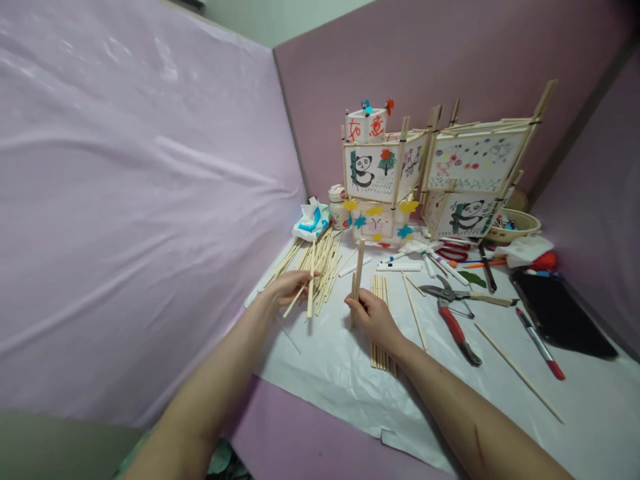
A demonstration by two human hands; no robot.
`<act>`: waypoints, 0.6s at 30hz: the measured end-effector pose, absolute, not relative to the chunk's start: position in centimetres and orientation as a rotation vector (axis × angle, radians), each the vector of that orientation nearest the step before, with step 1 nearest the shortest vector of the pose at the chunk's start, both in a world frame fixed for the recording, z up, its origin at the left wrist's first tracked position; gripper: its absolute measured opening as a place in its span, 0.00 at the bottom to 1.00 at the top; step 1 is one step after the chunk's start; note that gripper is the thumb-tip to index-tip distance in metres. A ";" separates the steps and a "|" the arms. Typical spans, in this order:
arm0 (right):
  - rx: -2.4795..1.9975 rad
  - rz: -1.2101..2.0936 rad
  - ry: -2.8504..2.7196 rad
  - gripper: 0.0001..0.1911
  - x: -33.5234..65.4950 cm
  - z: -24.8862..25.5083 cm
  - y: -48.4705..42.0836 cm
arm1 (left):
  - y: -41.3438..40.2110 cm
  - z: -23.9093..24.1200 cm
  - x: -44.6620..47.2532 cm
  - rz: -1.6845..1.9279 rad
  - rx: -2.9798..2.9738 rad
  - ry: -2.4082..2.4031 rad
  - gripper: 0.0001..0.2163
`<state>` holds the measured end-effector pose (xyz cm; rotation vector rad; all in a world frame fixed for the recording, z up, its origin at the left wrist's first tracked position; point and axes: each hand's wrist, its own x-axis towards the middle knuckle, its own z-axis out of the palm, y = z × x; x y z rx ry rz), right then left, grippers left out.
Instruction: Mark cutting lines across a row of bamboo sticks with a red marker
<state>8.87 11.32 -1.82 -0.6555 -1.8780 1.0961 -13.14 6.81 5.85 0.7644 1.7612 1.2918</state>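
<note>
My right hand (373, 315) is closed around a few upright wooden sticks (359, 263), held just above the table. Behind and below it, a row of sticks (380, 357) lies side by side on the white sheet. At the left, my left hand (290, 288) is over a loose pile of long wooden sticks (327, 257). Its fingers are closed on a wooden stick (311, 293) that points toward me, and another short stick slants beside it. Part of the pile is hidden behind this hand.
Paper lanterns with panda drawings (373, 173) stand at the back. Garden pruners (453, 313), a red-capped marker (541, 343), a black tablet (563, 313) and a single stick (520, 373) lie to the right. A tissue pack (313, 223) and a white bottle (339, 210) stand behind the pile.
</note>
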 end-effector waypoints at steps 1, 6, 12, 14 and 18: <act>-0.657 1.095 -1.878 0.14 8.9 -1.8 11.3 | 6.7 5.5 -12.1 1.216 0.739 1.696 0.02; -0.664 1.132 -1.849 0.13 8.9 -1.6 11.2 | 6.4 3.1 -6.9 1.041 0.664 1.474 0.06; -0.627 1.116 -1.839 0.12 8.8 -1.8 11.3 | 8.5 1.6 -6.4 1.074 0.660 1.520 0.07; -0.616 1.103 -1.845 0.13 8.8 -1.8 11.4 | 9.5 1.4 -7.6 1.152 0.640 1.598 0.07; -0.648 1.084 -1.853 0.14 8.8 -1.9 11.5 | 11.2 1.1 -9.9 1.297 0.617 1.740 0.06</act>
